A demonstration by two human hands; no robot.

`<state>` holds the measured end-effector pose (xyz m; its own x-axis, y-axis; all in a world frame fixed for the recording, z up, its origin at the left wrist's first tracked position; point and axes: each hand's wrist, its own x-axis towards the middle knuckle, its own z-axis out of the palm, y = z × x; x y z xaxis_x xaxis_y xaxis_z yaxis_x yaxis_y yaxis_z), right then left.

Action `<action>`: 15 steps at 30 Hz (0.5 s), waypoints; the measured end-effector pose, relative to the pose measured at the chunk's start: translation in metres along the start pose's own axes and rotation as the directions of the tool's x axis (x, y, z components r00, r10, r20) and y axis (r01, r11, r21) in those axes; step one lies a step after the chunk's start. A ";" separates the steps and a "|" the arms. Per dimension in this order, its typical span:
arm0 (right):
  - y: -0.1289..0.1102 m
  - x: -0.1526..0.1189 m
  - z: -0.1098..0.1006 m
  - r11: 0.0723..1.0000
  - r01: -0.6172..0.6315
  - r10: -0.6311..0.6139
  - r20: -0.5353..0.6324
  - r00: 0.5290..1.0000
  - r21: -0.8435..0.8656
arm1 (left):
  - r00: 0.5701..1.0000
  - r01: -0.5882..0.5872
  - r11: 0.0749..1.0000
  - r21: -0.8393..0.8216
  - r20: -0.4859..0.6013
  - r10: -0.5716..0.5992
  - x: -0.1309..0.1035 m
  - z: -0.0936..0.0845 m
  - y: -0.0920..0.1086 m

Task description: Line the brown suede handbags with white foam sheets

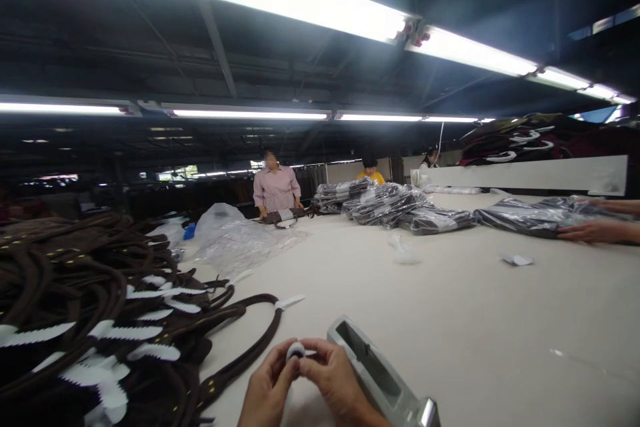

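My left hand (269, 383) and my right hand (334, 373) meet at the bottom centre. Between their fingertips they pinch a small round part (295, 351), pale on top and dark below. Right beside my right hand lies a grey tool-like frame (373, 363) with a long hollow and a shiny metal end. Just left of my left hand a dark brown strap (260, 340) with a white tag (290, 302) curves over the pale table.
Brown bags with white tags (95, 307) are heaped at left. Clear plastic (235, 240) lies behind them. Plastic-wrapped dark packages (385, 205) line the far side. Another person's hands (593, 230) touch a package at right. A person in pink (277, 188) stands across the table (450, 307).
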<state>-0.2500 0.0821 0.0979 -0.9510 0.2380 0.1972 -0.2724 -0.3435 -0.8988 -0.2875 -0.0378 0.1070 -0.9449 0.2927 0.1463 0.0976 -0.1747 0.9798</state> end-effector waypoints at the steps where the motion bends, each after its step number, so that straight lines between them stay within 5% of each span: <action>1: -0.002 0.000 0.000 1.000 0.007 -0.007 0.008 1.000 -0.012 | 1.000 0.004 1.000 0.004 0.011 -0.004 0.000 0.000 0.001; 8: -0.002 -0.006 -0.001 0.972 0.095 -0.085 0.054 0.995 -0.217 | 0.987 0.150 0.983 -0.109 0.080 -0.142 -0.003 -0.008 0.002; 15: -0.006 -0.009 -0.001 0.976 0.125 -0.093 0.179 0.979 -0.176 | 0.973 0.212 0.970 -0.119 0.118 -0.198 -0.002 -0.016 0.009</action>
<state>-0.2400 0.0831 0.1006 -0.9324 0.1020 0.3467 -0.3588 -0.1459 -0.9220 -0.2893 -0.0550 0.1128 -0.9020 0.4304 -0.0355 -0.1425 -0.2191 0.9652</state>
